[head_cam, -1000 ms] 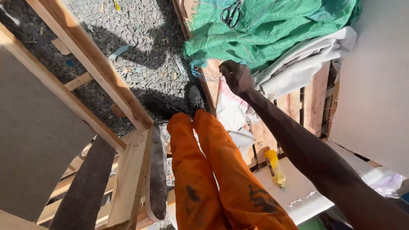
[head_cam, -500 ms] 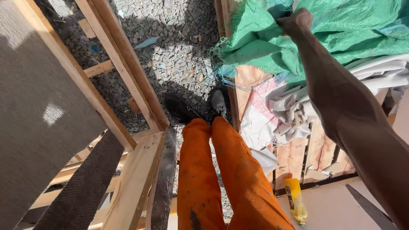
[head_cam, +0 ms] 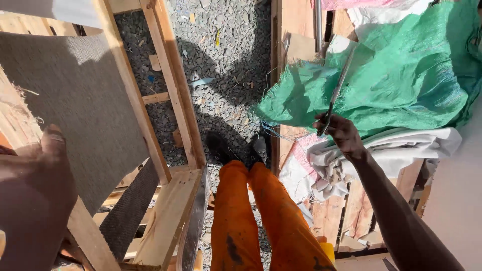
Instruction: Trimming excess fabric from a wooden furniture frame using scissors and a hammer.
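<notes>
Our right hand (head_cam: 342,134) grips scissors (head_cam: 335,95) over the green woven sheet (head_cam: 401,75). Our left hand (head_cam: 37,190) lies spread on the grey-upholstered wooden frame (head_cam: 90,120).

Sunlit gravel ground (head_cam: 221,65), hard shadows

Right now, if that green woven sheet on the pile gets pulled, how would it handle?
The green woven sheet looks floppy: it drapes in folds. Probably light, being thin. Its frayed edge may shed threads or snag. The right hand holds scissors beside it.

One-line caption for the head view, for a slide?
Right hand lifts scissors off green woven sheet; left hand rests on fabric-covered wooden frame.
</notes>
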